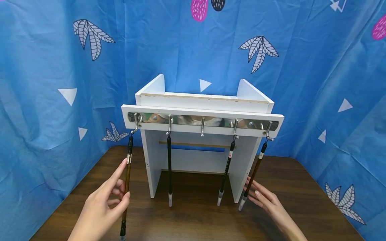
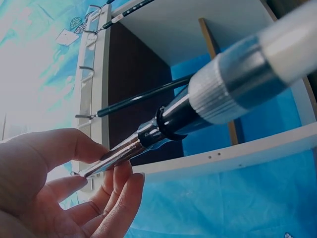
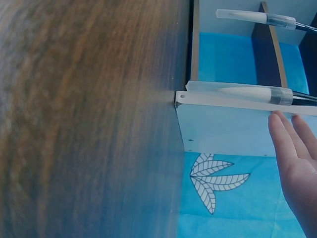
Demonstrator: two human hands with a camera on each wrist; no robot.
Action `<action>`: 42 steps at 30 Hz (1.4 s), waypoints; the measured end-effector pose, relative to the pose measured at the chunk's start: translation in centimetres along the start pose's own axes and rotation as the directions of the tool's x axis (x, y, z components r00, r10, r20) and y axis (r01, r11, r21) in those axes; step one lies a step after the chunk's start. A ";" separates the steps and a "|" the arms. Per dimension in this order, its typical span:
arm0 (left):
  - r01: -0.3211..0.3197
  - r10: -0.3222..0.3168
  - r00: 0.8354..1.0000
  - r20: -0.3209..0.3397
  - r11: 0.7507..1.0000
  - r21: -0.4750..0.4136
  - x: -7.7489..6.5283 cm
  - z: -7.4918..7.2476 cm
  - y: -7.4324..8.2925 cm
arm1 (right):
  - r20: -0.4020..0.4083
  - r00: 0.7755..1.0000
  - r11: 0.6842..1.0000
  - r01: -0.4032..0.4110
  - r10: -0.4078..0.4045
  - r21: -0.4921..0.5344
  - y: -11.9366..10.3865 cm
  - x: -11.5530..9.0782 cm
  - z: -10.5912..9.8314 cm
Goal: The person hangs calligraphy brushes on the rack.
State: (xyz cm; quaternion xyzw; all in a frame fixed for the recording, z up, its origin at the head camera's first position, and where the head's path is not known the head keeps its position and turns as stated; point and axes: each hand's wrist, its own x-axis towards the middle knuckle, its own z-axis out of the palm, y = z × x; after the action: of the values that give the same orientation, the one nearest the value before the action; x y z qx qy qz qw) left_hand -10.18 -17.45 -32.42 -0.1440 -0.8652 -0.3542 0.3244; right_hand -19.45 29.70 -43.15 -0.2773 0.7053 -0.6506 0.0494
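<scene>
My left hand (image 1: 104,201) pinches the handle of a brown calligraphy brush (image 1: 128,174) between thumb and fingers. That brush hangs by its loop at the leftmost hook (image 1: 135,122), tip down. Seen from the left wrist, the thumb and fingers (image 2: 126,193) lie on opposite sides of the handle, and the brush's clear-capped end (image 2: 237,74) looms close to the camera. My right hand (image 1: 268,201) has its fingers extended beside the lower part of another brown brush (image 1: 256,170), which hangs from the rightmost hook (image 1: 268,130). In the right wrist view the fingertips are just below that brush's capped tip (image 3: 252,93).
A white rack (image 1: 205,108) with a metal hook strip stands on a dark wooden table (image 1: 193,217). Two dark brushes, one left of centre (image 1: 170,164) and one right of centre (image 1: 227,167), hang between the outer ones. Blue patterned cloth (image 1: 193,43) surrounds the table.
</scene>
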 end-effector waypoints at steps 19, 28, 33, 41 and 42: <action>-0.001 0.001 1.000 0.011 1.000 0.012 0.5 0.5 -0.4 | -0.053 0.998 0.999 -0.040 0.039 -0.003 -2.5 0.1 1.5; 0.001 -0.002 1.000 0.012 1.000 0.019 0.8 0.8 -0.6 | -0.052 0.998 0.999 -0.035 0.035 -0.006 -2.4 0.1 1.5; -0.004 0.003 1.000 0.008 1.000 0.006 1.0 1.3 -0.9 | -0.078 0.994 0.997 -0.077 0.075 -0.012 -2.5 0.1 1.6; -0.002 0.002 1.000 0.020 1.000 0.002 1.2 2.2 -1.6 | -0.087 0.992 0.996 -0.092 0.091 -0.009 -2.5 0.0 1.5; 0.001 -0.001 1.000 0.022 1.000 0.004 1.2 2.3 -1.7 | -0.084 0.993 0.996 -0.086 0.084 -0.009 -2.5 0.1 1.5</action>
State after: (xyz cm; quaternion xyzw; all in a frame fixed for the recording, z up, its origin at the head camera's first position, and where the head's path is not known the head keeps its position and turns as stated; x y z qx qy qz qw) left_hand -12.94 -17.00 -33.78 -0.1470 -0.8694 -0.3511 0.3151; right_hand -18.03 28.33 -41.00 -0.2199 0.7220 -0.6544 0.0458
